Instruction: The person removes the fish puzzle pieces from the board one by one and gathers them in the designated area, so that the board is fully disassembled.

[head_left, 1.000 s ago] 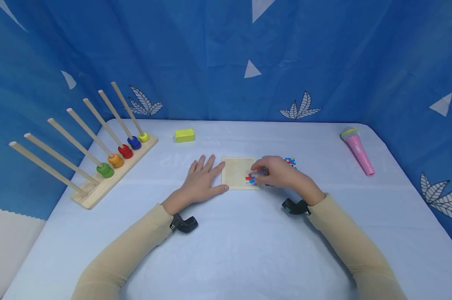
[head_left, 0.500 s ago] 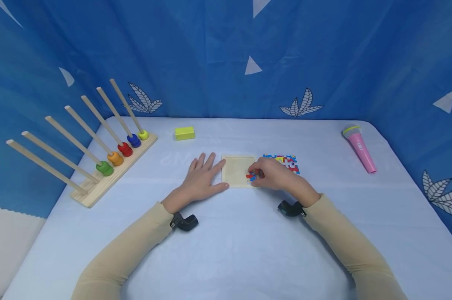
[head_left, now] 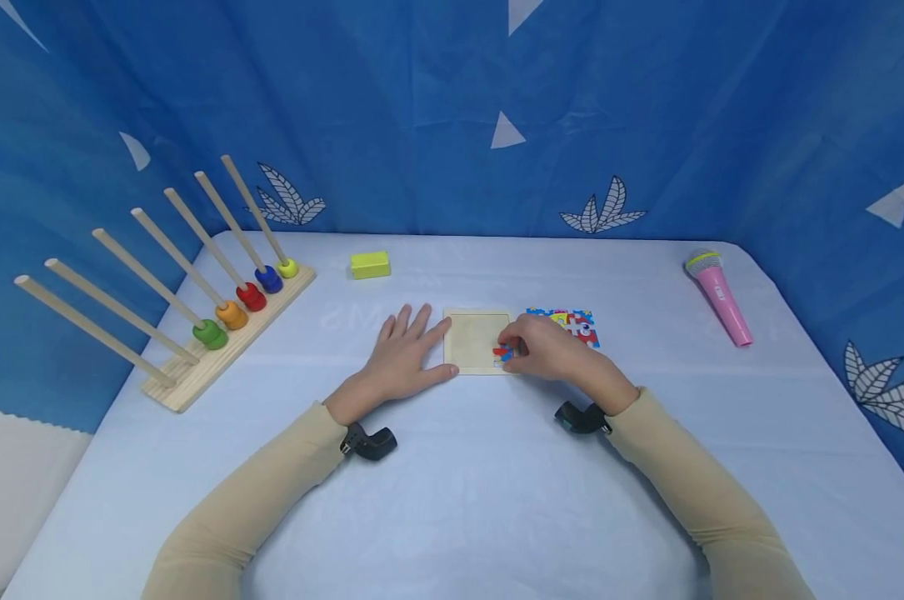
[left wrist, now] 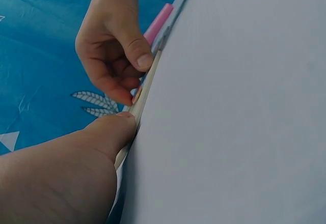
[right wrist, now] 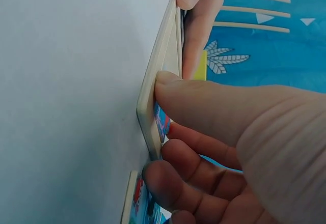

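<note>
A shallow wooden puzzle tray (head_left: 470, 340) lies flat at the middle of the table. My left hand (head_left: 399, 365) rests spread out, its thumb and index fingertip at the tray's left edge. In the tray's lower right corner is a red and blue puzzle piece (head_left: 501, 353). My right hand (head_left: 551, 348) has the piece between thumb and curled fingers and partly covers it. The right wrist view shows the thumb (right wrist: 191, 94) by the tray's edge, with the piece's printed side below it. Beyond the right hand lie colourful joined puzzle pieces (head_left: 582, 325), partly hidden.
A wooden peg stand (head_left: 230, 342) with coloured beads stands at the left. A yellow-green block (head_left: 370, 265) sits toward the back. At the far right lies a pink toy microphone (head_left: 720, 300). A blue patterned curtain (head_left: 422, 125) hangs behind the table.
My right hand has moved slightly left and down, and its thumb and fingers have closed in on the piece. More of the joined pieces now shows. The left hand stays in place.
</note>
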The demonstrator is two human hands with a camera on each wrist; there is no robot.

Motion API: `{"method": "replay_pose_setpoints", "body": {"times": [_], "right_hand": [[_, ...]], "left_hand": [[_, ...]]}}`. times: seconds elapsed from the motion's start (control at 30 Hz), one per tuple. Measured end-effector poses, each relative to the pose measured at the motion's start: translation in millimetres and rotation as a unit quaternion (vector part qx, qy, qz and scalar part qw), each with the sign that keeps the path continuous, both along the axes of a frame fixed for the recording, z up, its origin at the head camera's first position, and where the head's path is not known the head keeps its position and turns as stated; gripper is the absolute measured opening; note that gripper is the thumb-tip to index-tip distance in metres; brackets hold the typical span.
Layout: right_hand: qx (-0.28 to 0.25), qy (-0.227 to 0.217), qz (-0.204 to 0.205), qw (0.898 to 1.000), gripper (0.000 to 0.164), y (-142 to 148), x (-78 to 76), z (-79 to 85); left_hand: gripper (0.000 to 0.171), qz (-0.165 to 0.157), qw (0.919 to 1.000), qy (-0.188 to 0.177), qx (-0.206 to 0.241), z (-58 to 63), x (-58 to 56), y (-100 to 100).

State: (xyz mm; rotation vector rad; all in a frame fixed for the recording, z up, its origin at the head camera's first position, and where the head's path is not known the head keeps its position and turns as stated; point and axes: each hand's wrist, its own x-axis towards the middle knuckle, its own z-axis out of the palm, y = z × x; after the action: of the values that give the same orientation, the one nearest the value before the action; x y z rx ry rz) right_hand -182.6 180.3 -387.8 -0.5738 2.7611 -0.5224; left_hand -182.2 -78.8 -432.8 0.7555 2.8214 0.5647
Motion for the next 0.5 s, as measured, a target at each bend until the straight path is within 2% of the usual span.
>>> {"method": "replay_pose_setpoints", "body": {"times": [0.33,0.5], "right_hand": [[-0.020,0.009,-0.003,1.000,0.038,0.1,1.1,0.8],[-0.037,-0.001,0.004,0.999,0.034,0.7,2.2,0.0]], "left_hand": [[0.083,0.003,1.0000,-0.006,-0.003,0.0,-0.2,0.5],[0.082,0.003,1.0000,-0.004,-0.001,0.2,0.5,0.8]]}}
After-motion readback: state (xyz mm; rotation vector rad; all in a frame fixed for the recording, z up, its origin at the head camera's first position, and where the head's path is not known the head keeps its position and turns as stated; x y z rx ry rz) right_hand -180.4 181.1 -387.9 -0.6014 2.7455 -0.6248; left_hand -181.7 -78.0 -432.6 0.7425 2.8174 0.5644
